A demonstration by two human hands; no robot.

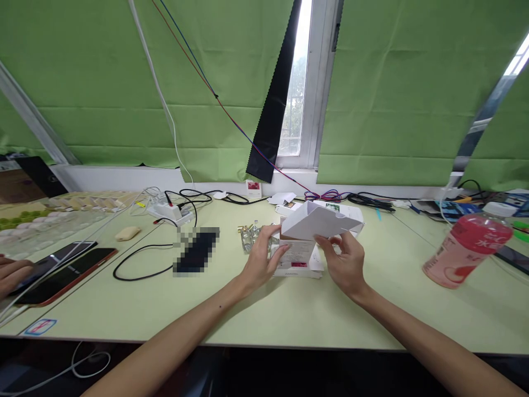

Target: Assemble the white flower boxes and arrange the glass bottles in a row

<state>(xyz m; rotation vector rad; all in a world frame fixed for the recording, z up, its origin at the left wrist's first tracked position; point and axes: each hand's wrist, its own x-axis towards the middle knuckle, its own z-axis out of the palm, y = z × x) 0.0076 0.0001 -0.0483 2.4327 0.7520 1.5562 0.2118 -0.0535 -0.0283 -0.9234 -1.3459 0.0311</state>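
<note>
A small white carton (296, 251) stands on the pale green table (264, 314), and its big white flap (318, 221) is lifted open. My left hand (262, 259) grips the carton's left side with the fingers curled round it. My right hand (345, 259) pinches the lower edge of the raised flap. Several small glass vials (249, 236) stand just left of the carton, behind my left hand. Flat white cartons or leaflets (301, 270) lie under the carton.
A pink drink bottle (465, 251) stands at the right. Two phones (66, 270), another person's hand (12, 274), a black cable (142, 259) and a power strip (167, 210) are on the left. Cables and papers line the windowsill edge.
</note>
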